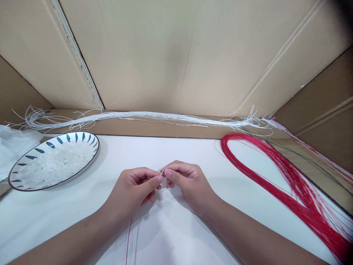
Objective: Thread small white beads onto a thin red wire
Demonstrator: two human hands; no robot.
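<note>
Near the middle of the white work surface (118,154), my left hand (135,186) and my right hand (190,180) meet fingertip to fingertip. Both are closed in a pinch. Between them shows a short bit of thin cord (162,172), whitish with a trace of red; the fingers cover the rest of it. Below my left wrist a red cord (128,239) runs down toward the bottom edge, beside paler strands that are hard to make out. Whether it joins the bit in my fingers is hidden.
A plate (93,141) with dark leaf marks, holding small clear-white pieces, stands at left beside a white plastic bag (16,149). White cords (154,117) lie along the back cardboard wall (143,55). A looped bundle of red cords (259,180) lies at right.
</note>
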